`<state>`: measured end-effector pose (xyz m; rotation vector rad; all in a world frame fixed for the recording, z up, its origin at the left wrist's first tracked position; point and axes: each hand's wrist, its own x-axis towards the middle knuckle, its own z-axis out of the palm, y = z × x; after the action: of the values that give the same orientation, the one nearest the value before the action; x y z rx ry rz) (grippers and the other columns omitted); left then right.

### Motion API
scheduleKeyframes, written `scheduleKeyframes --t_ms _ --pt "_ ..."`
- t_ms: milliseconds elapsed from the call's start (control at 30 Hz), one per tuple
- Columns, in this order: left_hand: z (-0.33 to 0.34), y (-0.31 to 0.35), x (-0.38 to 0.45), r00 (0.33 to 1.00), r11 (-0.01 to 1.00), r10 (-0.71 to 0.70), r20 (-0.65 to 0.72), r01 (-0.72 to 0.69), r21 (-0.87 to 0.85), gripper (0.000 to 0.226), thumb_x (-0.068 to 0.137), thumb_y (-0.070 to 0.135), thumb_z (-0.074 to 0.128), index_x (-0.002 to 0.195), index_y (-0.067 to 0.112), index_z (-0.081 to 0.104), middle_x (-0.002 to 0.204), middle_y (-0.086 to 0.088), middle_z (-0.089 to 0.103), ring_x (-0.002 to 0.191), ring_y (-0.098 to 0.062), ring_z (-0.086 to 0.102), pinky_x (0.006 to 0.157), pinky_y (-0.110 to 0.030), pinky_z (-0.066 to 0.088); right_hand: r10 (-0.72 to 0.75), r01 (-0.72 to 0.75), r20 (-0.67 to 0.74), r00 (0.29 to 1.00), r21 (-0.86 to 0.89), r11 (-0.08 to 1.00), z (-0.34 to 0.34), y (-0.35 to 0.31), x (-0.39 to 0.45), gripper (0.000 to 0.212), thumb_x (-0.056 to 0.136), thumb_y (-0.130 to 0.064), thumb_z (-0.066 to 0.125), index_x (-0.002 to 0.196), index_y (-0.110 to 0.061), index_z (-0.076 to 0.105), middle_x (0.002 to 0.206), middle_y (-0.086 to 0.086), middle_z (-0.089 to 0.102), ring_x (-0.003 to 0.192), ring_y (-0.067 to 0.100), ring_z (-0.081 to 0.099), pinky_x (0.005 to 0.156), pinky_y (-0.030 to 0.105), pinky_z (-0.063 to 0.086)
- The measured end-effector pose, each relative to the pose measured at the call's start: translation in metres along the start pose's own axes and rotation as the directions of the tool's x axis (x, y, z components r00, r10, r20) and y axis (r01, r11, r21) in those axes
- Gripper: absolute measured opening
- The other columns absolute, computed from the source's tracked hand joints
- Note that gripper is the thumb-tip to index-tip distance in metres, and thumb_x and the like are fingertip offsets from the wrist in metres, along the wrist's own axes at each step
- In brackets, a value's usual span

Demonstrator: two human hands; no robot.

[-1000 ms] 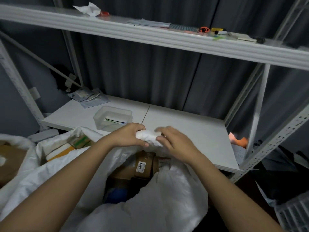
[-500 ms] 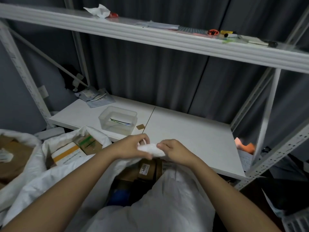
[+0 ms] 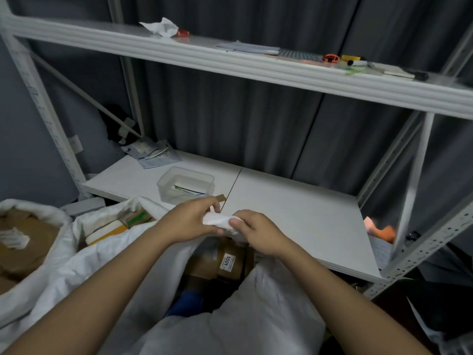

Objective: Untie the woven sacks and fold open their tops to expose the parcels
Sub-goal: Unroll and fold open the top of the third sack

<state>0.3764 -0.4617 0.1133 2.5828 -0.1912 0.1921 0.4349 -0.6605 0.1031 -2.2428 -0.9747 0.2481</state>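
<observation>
The white woven sack (image 3: 256, 311) sits directly below and in front of the person, its body filling the lower middle of the view between the two forearms. Its top edge is drawn up into a bunched roll of fabric (image 3: 219, 221), raised above the sack mouth and in front of the lower shelf (image 3: 294, 216).

Left hand (image 3: 190, 221): fingers curled round the left end of the roll, thumb underneath, gripping it. Right hand (image 3: 256, 231): fingers curled over the right end of the same roll, fingertips (image 3: 235, 222) pressed onto the fabric; it also grips. The two hands sit just beside each other, almost touching, with the roll bridging them.

Below the hands the sack mouth gapes. A brown cardboard parcel (image 3: 217, 262) shows inside, with a white label (image 3: 227, 261) reading "4005" (printed sideways). Deeper in the opening lies something blue (image 3: 186, 303); what it is cannot be told.

To the left, a second sack (image 3: 84, 226) stands open with boxes (image 3: 107, 230) showing in it. Further left, a third sack (image 3: 30, 208) has its rim rolled down round brown parcels (image 3: 23, 242).

On the lower shelf, just behind the hands, stands a clear plastic tub (image 3: 185, 184). A grey pouch (image 3: 151, 153) lies at the shelf's back left corner. The upper shelf (image 3: 230, 65) carries crumpled paper (image 3: 160, 26) and small items too small to identify.
</observation>
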Motion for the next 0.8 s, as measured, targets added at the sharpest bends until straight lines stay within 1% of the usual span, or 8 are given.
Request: scheduleKeyframes --t_ms 100,167,267,333,400,567,667,800 --pt "0.022 -0.008 -0.015 0.986 0.934 -0.072 -0.152 0.12 0.337 0.064 0.073 0.077 0.047 0.108 0.024 0.052 0.102 0.005 0.057 0.091 -0.018 0.056 0.068 -0.032 0.039 0.237 -0.22 0.005 0.971 0.391 0.894 0.009 0.0 0.003 0.03 0.098 -0.029 0.05 0.077 -0.01 0.062 0.081 0.011 0.057 0.076 0.025 0.053 0.072 0.034 0.042" --pt "0.031 -0.018 -0.025 0.983 0.95 -0.167 -0.071 0.18 0.254 0.067 0.075 0.079 0.039 0.108 0.021 0.052 0.101 0.0 0.061 0.09 -0.02 0.057 0.066 -0.03 0.036 0.404 -0.38 0.099 0.909 0.595 0.709 0.01 0.006 0.004 0.03 0.095 -0.028 0.055 0.075 -0.008 0.064 0.079 0.014 0.061 0.075 0.024 0.055 0.072 0.033 0.042" --pt "0.032 -0.026 -0.034 0.962 0.974 -0.224 0.155 0.213 0.083 0.046 0.088 0.062 0.046 0.101 0.018 0.049 0.09 0.0 0.061 0.08 -0.016 0.054 0.057 -0.022 0.032 0.385 -0.417 0.164 0.908 0.291 0.861 0.005 0.012 0.005 0.027 0.096 -0.033 0.053 0.085 -0.011 0.065 0.089 0.008 0.065 0.083 0.021 0.058 0.077 0.031 0.042" --pt "0.031 -0.023 -0.035 0.979 0.98 -0.164 0.118 0.147 0.137 0.042 0.088 0.06 0.048 0.095 0.018 0.045 0.083 0.001 0.059 0.075 -0.016 0.052 0.053 -0.023 0.03 0.282 -0.244 0.132 0.95 -0.248 0.938 0.002 0.008 0.005 0.032 0.097 -0.046 0.042 0.108 -0.023 0.061 0.104 0.004 0.064 0.096 0.022 0.057 0.081 0.033 0.042" --pt "0.028 -0.02 -0.033 0.993 0.983 -0.115 0.032 0.109 0.149 0.038 0.086 0.059 0.053 0.092 0.023 0.041 0.084 0.003 0.059 0.077 -0.017 0.054 0.055 -0.029 0.034 0.126 -0.044 0.15 0.981 -0.462 0.886 0.003 -0.002 0.007 0.04 0.098 -0.054 0.033 0.123 -0.033 0.056 0.116 0.002 0.06 0.11 0.022 0.052 0.089 0.037 0.04" --pt "0.015 -0.022 -0.045 0.985 0.987 -0.158 0.073 0.157 0.012 0.041 0.075 0.057 0.067 0.1 0.03 0.049 0.091 0.01 0.061 0.082 -0.011 0.055 0.067 -0.031 0.045 0.024 -0.03 0.207 0.978 0.027 0.999 0.026 -0.017 0.013 0.025 0.099 -0.035 0.047 0.077 -0.035 0.058 0.079 -0.009 0.06 0.076 0.008 0.055 0.076 0.033 0.045" --pt "0.013 -0.027 -0.052 0.95 0.971 -0.236 0.203 0.226 0.072 0.038 0.077 0.057 0.065 0.102 0.029 0.056 0.095 0.009 0.062 0.088 -0.011 0.057 0.072 -0.028 0.047 -0.02 0.0 0.17 0.985 0.122 0.993 0.034 -0.024 0.016 0.03 0.097 -0.029 0.052 0.068 -0.033 0.056 0.067 -0.012 0.056 0.063 -0.003 0.05 0.064 0.02 0.038" --pt "0.005 -0.028 -0.055 0.926 0.961 -0.251 0.283 0.273 -0.043 0.037 0.069 0.057 0.074 0.086 0.033 0.051 0.081 0.015 0.056 0.076 -0.005 0.054 0.059 -0.021 0.036 0.052 -0.083 0.218 0.975 0.137 0.987 0.038 -0.021 0.016 0.036 0.098 -0.032 0.05 0.062 -0.025 0.052 0.063 -0.009 0.049 0.059 0.003 0.044 0.062 0.026 0.035"
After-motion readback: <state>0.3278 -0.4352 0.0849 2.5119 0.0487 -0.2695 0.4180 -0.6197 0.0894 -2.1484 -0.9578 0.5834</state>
